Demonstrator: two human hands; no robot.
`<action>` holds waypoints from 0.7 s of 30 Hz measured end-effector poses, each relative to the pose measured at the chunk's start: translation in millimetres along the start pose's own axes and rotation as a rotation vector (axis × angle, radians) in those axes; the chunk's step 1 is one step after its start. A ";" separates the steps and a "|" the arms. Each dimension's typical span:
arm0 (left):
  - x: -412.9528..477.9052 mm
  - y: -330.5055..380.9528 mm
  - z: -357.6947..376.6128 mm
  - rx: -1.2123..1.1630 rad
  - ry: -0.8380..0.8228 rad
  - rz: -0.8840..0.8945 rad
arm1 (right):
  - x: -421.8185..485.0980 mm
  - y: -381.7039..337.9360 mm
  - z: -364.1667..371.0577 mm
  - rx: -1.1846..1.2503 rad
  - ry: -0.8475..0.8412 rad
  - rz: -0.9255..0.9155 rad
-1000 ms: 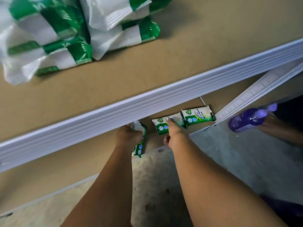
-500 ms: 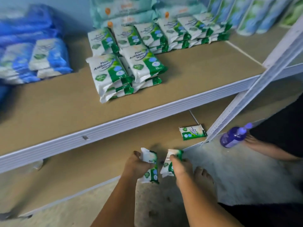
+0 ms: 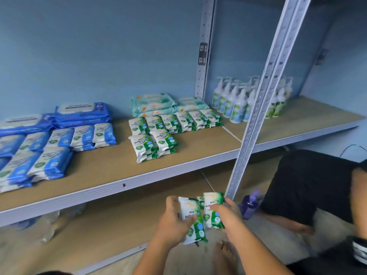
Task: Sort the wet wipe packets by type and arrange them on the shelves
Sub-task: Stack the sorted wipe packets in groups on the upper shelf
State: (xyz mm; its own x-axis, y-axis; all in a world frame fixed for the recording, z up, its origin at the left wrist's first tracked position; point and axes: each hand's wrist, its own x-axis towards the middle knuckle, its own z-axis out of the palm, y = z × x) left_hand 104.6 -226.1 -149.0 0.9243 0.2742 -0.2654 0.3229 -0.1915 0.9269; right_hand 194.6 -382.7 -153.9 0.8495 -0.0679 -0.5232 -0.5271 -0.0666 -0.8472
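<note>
**Two green packets in hand, bound for the green stacks**

Judging by how the shelves are laid out, the step in hand is taking green packets to join their own kind. In the lower centre of the frame the left hand (image 3: pixel 173 221) grips a flat green-and-white plastic wipe packet (image 3: pixel 191 215), with the fingers curled round its left edge and the thumb lying over its face. Just to its right, the right hand (image 3: pixel 230 217) holds a second green-and-white packet (image 3: pixel 213 213) in the same way, thumb across the front. A sliver of green between the two may be a third packet, but I cannot tell. Both packets are in the air, close together, above the front edge of the brown lower shelf board (image 3: pixel 111 219).

The next move probably calls for a lift up and to the left, to the stacks of matching green packets (image 3: pixel 153 142) at centre frame on the brown upper shelf board (image 3: pixel 200 155). Each packet should go down flat, label up and square on a pile, well clear of the blue-and-white wipe packets (image 3: pixel 59 143) at the left of the frame. The grey perforated metal upright (image 3: pixel 264 100) stands just right of the hands and needs avoiding on the way up.
</note>
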 end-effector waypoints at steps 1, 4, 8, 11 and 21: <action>-7.3 10.1 -0.9 0.003 0.013 0.019 | -9.3 -11.1 -4.7 0.009 -0.006 -0.015; -23.1 38.1 -5.3 0.025 0.034 0.104 | -32.1 -41.8 -13.4 0.051 -0.043 -0.068; -27.0 72.7 -15.5 0.070 0.055 0.226 | -48.0 -86.6 -16.9 0.043 -0.083 -0.181; -18.7 99.0 -25.7 0.161 0.059 0.317 | -45.8 -123.9 -16.5 0.023 -0.107 -0.267; 54.9 150.0 -39.8 0.179 0.195 0.394 | -0.5 -188.4 2.5 0.137 -0.205 -0.318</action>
State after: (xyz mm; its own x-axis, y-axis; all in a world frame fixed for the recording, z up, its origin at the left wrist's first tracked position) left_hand 195.7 -202.3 -14.0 0.9335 0.3169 0.1676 0.0014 -0.4708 0.8823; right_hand 293.6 -367.6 5.7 0.9639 0.1359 -0.2288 -0.2411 0.0816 -0.9671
